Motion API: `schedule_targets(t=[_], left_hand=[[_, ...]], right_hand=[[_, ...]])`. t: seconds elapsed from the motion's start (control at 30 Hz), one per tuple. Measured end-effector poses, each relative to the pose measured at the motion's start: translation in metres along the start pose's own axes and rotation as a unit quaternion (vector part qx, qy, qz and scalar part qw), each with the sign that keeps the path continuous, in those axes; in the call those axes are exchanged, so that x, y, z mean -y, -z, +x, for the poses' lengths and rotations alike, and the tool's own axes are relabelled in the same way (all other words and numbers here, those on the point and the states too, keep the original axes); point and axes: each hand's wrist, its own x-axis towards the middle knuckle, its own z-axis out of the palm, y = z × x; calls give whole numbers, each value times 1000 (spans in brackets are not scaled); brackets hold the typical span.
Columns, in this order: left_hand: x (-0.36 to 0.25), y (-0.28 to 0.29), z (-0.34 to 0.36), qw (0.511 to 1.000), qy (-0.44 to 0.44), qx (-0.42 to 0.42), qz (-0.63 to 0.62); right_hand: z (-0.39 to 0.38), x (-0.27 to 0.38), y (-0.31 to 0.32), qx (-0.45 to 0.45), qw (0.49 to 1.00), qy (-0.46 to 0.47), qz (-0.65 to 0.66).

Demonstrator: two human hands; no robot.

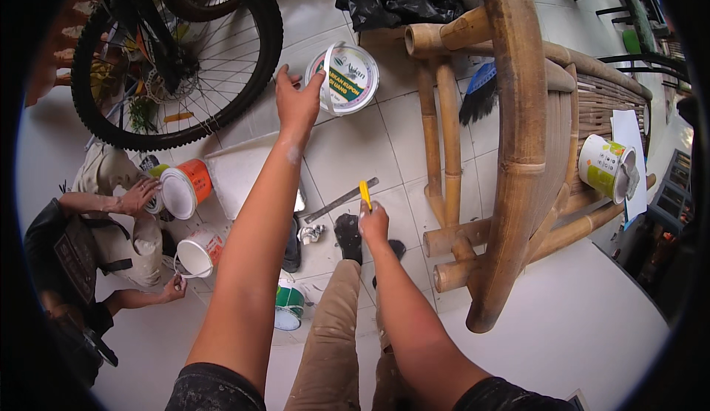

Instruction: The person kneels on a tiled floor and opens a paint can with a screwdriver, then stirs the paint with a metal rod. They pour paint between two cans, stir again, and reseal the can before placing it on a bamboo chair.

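Observation:
A round lidded paint bucket (355, 89) with a white rim, a green label and a pale handle across its lid stands on the tiled floor ahead. My left hand (298, 102) reaches to its left side, fingers apart, the thumb close to the handle; whether it touches is hard to tell. Lower and to the right, my right hand (373, 222) is closed around a slim yellow utility knife (364, 191) pointing away from me; no blade can be made out. A long flat grey strip (340, 201) lies on the tiles just beyond that hand.
Left, a co-worker's hand (139, 195) rests by an orange-and-white bucket (186, 188); the other grips a white bucket (198, 254). A bicycle wheel (177, 56) stands far left. On the right, a bamboo bench (521, 115) holds a tilted paint can (603, 165). A green can (289, 304) stands near my leg.

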Motion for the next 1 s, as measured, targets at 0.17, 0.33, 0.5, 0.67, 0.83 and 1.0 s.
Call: schedule_targets(t=[0.17,0.33,0.5,0.67,0.83,1.0], left_hand=[[102,28,-108,994,-20,-24,-108],[187,37,-241,972,197,14,-128],[163,58,-341,929,311,74,-186],[103,52,-397,886,344,147,-274],[92,15,-411,854,364,180,-325],[105,19,-396,877,340,208,-268]], right_hand=[[157,10,-6,31,993,-98,-60],[178,13,19,13,971,35,-236],[113,82,98,-79,981,160,-72],[129,160,194,-465,862,192,62],[248,146,243,-453,884,-51,103],[410,130,320,-437,890,-59,114]])
